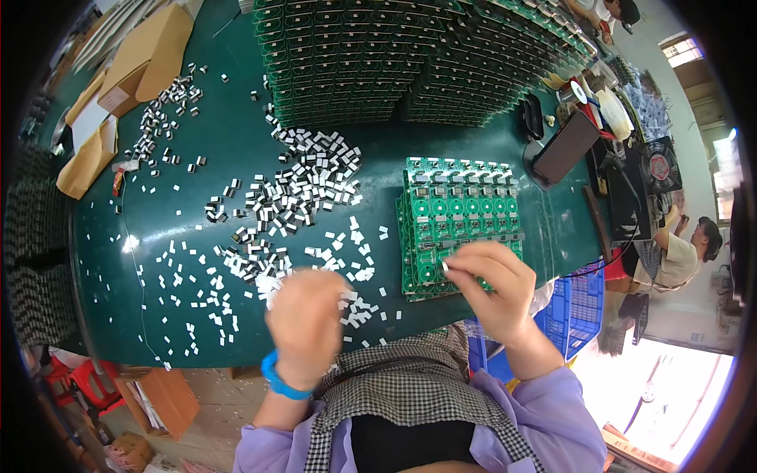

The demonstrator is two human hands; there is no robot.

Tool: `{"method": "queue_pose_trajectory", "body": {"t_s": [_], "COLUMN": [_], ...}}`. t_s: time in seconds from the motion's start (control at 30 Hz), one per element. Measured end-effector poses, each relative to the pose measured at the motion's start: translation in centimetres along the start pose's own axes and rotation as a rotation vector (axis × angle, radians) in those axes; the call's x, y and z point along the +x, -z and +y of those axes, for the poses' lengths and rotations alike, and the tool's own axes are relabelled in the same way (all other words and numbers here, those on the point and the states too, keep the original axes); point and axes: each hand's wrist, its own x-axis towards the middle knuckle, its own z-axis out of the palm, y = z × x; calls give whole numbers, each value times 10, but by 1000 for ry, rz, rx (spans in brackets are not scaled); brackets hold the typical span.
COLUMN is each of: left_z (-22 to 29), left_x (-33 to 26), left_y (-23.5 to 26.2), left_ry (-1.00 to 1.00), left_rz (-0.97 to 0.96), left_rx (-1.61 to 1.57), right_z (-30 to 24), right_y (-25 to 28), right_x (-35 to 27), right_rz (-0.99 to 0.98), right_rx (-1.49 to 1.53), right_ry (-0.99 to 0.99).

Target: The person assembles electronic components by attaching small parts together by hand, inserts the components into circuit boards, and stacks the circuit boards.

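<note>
Green circuit boards [453, 221] under right hand [493, 288], apparently.

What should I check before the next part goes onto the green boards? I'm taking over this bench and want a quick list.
1. Right hand pinches a small white part at its fingertips: ok.
2. That hand is over the front edge of the green board stack: ok.
3. Part's orientation: cannot tell, too small.
4. Left hand rests at the loose parts pile: ok; whether it holds one: cannot tell.
5. Target slot on the top board free: cannot tell, the hand covers it.
</note>
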Motion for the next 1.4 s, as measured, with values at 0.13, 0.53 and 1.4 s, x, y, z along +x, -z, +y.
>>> {"method": "queue_pose_trajectory", "body": {"t_s": [0.13,0.53,1.4], "left_z": [-35,-39,-44], "left_x": [-2,-1,-2], "left_y": [20,24,42], "left_ry": [306,337,186], "left_rz": [48,-72,-229], "left_rx": [626,394,396], "right_z": [3,0,-15], "right_y": [-2,0,3], "right_x": [9,16,-2], "right_rz": [-84,-202,-62], "right_rx": [-190,-286,-151], "right_ry": [158,203,136]}}
